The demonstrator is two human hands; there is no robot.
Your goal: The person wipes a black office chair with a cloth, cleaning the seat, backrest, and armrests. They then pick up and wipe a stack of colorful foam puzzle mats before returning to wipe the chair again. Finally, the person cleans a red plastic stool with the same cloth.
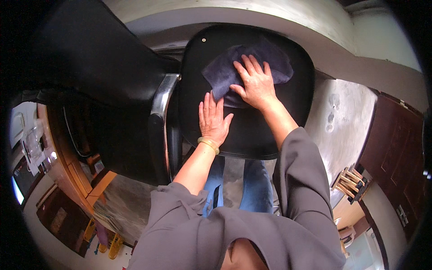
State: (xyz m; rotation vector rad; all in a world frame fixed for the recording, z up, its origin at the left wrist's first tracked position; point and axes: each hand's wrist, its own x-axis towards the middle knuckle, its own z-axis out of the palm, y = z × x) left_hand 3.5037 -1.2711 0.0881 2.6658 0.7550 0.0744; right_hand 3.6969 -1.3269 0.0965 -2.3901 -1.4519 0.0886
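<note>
A dark blue-purple cloth (222, 65) lies spread and creased on a black chair seat (249, 135). My right hand (254, 81) rests flat on the cloth with its fingers apart. Lower and to the left, my left hand (213, 118) lies palm down on the bare seat, its fingertips at the near corner of the cloth. A pale yellow bangle (209, 144) circles my left wrist. Near the far left edge of the seat is a small round light-coloured spot (204, 40).
Left of the seat stands a black armchair (111, 67) with a metal armrest (163, 98). A wooden desk (72, 168) is further left. A pale wall (270, 17) runs behind the seat. Several small wooden stools (351, 182) and a dark door (391, 141) are at the right.
</note>
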